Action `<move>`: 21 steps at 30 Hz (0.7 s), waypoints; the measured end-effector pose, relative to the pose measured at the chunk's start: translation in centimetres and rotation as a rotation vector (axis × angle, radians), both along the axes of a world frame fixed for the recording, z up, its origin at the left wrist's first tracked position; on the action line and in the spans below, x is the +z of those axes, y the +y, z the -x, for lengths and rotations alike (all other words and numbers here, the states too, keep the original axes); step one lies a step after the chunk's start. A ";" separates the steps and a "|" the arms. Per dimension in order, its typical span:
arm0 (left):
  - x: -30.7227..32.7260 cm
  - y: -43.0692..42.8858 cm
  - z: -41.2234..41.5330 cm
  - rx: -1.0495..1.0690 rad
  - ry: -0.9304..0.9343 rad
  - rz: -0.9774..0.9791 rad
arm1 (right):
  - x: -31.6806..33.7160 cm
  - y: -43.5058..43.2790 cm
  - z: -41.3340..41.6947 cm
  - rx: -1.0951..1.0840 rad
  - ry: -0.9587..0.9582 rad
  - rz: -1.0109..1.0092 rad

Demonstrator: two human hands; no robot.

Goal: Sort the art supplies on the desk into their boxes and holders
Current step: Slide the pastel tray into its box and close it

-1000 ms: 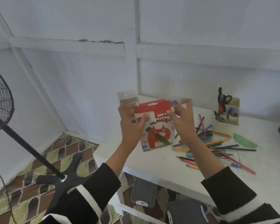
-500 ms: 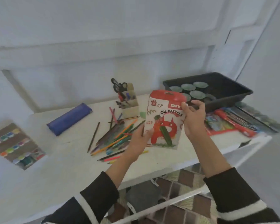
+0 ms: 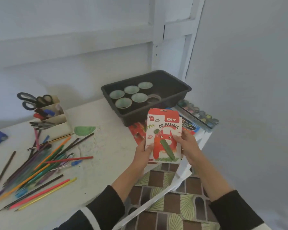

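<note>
Head view: the oil pastels box (image 3: 163,136) is held upright in the air over the right front corner of the surface (image 3: 106,155). The left grip (image 3: 142,152) clasps its lower left edge, the right grip (image 3: 187,146) its lower right. It would best go down flat beside the red packet (image 3: 136,131), clear of the black tray (image 3: 173,90). The edge sits close below; open room lies leftward, before the loose pencils (image 3: 40,163).

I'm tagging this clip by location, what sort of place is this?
Probably a home craft or study corner: a white desk strewn with coloured pencils, a holder with scissors, and a black tray of cups.
</note>
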State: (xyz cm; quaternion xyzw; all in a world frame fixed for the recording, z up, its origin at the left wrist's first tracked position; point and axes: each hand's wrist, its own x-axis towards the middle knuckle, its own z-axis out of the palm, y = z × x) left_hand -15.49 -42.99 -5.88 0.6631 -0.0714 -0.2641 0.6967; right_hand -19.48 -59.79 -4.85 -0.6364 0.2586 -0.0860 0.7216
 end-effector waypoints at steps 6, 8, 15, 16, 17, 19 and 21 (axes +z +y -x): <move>-0.8 -3.9 0.4 0.042 0.085 -0.018 | -1.5 -4.0 0.0 0.032 0.010 -0.065; -1.0 -4.0 0.0 0.066 0.138 -0.006 | -1.9 -4.5 -0.4 0.073 0.024 -0.068; -1.5 0.4 -2.5 0.300 0.147 -0.067 | -3.3 -0.6 -3.5 0.375 0.078 0.041; -1.8 1.5 -2.9 0.353 0.155 -0.078 | -3.5 0.4 -4.4 0.408 0.075 0.082; -2.1 2.7 -3.3 0.410 0.165 -0.085 | -3.6 1.5 -5.4 0.439 0.067 0.105; -2.5 5.2 -4.4 0.530 0.191 -0.076 | -3.5 3.7 -7.2 0.495 0.052 0.096; -2.8 7.3 -5.7 0.616 0.203 -0.064 | -3.3 5.8 -8.7 0.571 0.033 0.093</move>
